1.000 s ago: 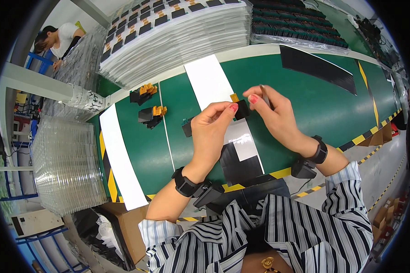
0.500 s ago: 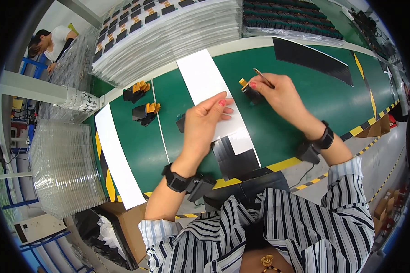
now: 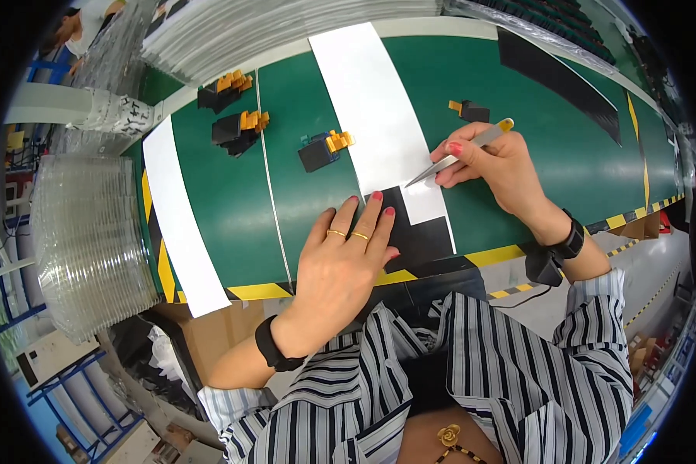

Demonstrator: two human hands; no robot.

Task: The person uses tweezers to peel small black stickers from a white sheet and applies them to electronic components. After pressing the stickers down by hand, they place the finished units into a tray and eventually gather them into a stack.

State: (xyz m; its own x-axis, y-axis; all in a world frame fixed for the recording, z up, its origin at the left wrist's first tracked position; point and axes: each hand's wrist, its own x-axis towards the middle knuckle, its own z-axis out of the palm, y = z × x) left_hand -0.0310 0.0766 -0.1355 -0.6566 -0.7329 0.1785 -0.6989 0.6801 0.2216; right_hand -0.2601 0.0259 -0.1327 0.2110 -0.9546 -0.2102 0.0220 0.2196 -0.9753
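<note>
My left hand (image 3: 339, 259) lies with fingers extended, its fingertips at the left edge of a black sheet (image 3: 421, 246). In my right hand (image 3: 512, 172) is a pair of silver tweezers (image 3: 468, 149), pinched between thumb and fingers. Their points are at the edge of a small white piece (image 3: 427, 207) that overlaps the black sheet. Both adjoin a long white strip (image 3: 359, 77) across the green mat. Beyond my right hand lies a small black panel with an orange flex cable (image 3: 475, 113). Another such panel (image 3: 315, 155) sits left of the strip.
Two piles of similar panels, one nearer (image 3: 228, 130) and one farther (image 3: 218, 98), lie at the left. A second white strip (image 3: 179, 209) borders them. Clear plastic trays (image 3: 93, 240) are stacked beyond the bench's left end. A large black sheet (image 3: 564, 81) lies far right. A person (image 3: 85, 27) works far left.
My left hand has come down onto the black sheet, fingers spreading. My right hand has left the panel on the right and brought the tweezers to the small white piece. The view has shifted nearer.
</note>
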